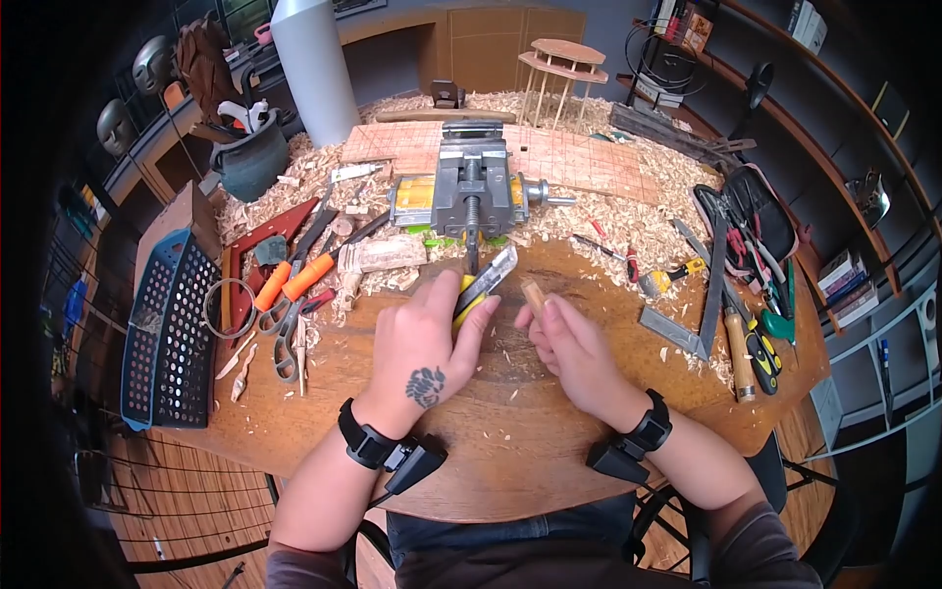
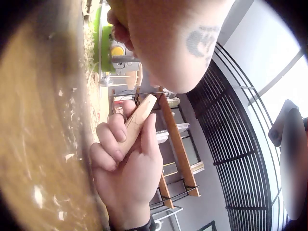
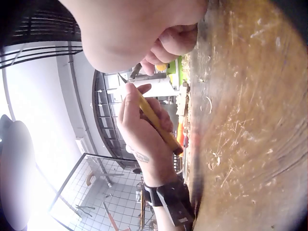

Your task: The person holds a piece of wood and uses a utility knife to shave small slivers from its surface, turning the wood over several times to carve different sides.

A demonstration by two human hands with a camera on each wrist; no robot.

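Note:
My left hand [image 1: 417,339] grips a yellow and grey utility knife [image 1: 483,287], its blade out and pointing up and to the right. In the right wrist view the knife's yellow handle [image 3: 155,119] lies along the curled fingers. Just to the right, my right hand [image 1: 574,353] pinches a small piece of pale wood [image 1: 533,294] between thumb and fingers. The left wrist view shows this wood piece [image 2: 137,124] as a short stick with a slanted end. Blade and wood are apart, both held over the wooden table [image 1: 491,432].
A bench vise [image 1: 473,187] stands behind the hands amid wood shavings. On the left are orange-handled scissors [image 1: 294,285] and a perforated blue basket [image 1: 172,334]. A metal square [image 1: 702,314], a chisel [image 1: 738,353] and an open tool pouch [image 1: 760,211] lie on the right.

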